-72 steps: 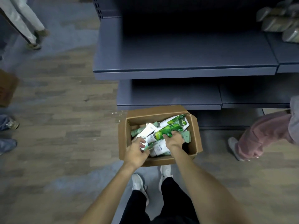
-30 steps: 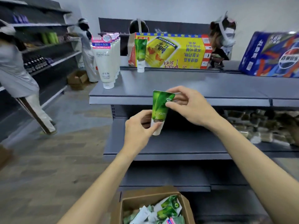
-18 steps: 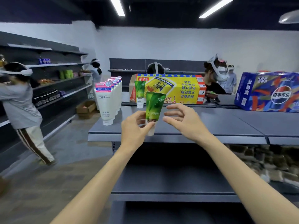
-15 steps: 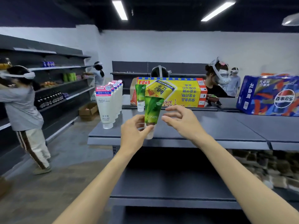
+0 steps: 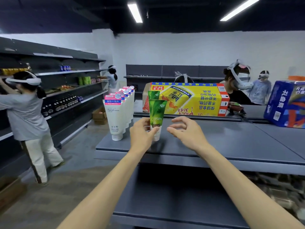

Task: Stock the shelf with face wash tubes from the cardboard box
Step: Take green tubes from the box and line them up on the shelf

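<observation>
Green face wash tube (image 5: 156, 116) stands upright, cap down, on the top shelf (image 5: 231, 144) near its front edge, and the left hand (image 5: 142, 135) grips its lower part between thumb and fingers. Right hand (image 5: 186, 132) is just beside the tube on its right side, apart from it, fingers loosely curved and holding nothing. Behind the tube stands a second green tube (image 5: 153, 95), and further back a yellow carton (image 5: 186, 99). On the left is a row of white facial cleanser tubes (image 5: 116, 119), also upright.
</observation>
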Available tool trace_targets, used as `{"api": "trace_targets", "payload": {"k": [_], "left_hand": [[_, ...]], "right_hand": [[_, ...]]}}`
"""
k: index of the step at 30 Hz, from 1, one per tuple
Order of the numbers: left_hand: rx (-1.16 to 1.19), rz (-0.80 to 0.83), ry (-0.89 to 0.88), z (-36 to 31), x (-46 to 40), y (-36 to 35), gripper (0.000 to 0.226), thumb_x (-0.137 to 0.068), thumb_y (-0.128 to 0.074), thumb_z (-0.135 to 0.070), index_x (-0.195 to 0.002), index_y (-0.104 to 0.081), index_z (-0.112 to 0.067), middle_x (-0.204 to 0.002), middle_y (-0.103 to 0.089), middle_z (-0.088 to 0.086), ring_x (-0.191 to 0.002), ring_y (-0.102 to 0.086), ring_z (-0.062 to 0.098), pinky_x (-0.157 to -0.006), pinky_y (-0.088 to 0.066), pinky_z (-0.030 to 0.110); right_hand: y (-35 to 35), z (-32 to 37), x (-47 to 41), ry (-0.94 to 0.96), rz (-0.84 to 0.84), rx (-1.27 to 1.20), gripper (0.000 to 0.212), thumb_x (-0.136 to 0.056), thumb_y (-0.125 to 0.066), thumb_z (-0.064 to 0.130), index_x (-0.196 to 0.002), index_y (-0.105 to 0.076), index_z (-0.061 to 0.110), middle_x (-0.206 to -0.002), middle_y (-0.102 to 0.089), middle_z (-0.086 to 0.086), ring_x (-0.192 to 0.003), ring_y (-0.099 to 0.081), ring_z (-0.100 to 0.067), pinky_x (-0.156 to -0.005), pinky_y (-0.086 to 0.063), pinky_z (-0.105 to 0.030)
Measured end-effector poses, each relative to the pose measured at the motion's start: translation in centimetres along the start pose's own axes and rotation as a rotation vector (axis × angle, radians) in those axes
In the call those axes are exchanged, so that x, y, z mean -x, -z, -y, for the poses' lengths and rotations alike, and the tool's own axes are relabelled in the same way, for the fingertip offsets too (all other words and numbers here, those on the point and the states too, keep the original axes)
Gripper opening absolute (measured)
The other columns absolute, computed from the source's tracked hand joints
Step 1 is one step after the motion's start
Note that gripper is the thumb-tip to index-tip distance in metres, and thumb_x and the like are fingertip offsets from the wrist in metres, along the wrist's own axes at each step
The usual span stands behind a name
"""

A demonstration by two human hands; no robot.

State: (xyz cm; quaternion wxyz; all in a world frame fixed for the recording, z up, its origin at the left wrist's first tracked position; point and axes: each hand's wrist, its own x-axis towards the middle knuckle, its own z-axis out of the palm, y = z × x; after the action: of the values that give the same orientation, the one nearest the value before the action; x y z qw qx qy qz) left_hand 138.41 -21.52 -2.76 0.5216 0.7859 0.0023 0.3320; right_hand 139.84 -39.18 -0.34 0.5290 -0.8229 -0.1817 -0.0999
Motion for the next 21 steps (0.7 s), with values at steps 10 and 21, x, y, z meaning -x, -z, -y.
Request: {"api": "trace_targets", "payload": {"k": [10, 21], "left_hand": [[0.02, -0.034, 0.072, 4.9, -6.2, -2.3, 0.02, -0.077, -0.077, -0.019, -0.093, -0.068, -0.025, -0.084, -0.073, -0.006, -0.082, -0.07, 0.014, -0.082, -0.057, 0.042], [0.08, -0.03, 0.124, 5.8, -10.0, -4.1, 0.016, -0.083, -0.074, -0.006, -0.097, -0.07, -0.013, -0.083, -0.072, -0.003, -0.081, -0.07, 0.013, -0.081, -0.057, 0.035]], "right_hand": [[-3.6, -1.1, -5.1, -0.089, -0.091, 0.072, 0.028, -0.083, -0.075, 0.033, -0.108, -0.064, 0.027, -0.093, -0.075, 0.012, -0.082, -0.073, -0.017, -0.076, -0.056, -0.026], [-5.1, -3.7, -10.9, -0.097, -0.055, 0.072, 0.027, -0.082, -0.075, 0.033, -0.105, -0.062, 0.029, -0.095, -0.075, 0.012, -0.084, -0.072, -0.013, -0.081, -0.057, -0.033]]}}
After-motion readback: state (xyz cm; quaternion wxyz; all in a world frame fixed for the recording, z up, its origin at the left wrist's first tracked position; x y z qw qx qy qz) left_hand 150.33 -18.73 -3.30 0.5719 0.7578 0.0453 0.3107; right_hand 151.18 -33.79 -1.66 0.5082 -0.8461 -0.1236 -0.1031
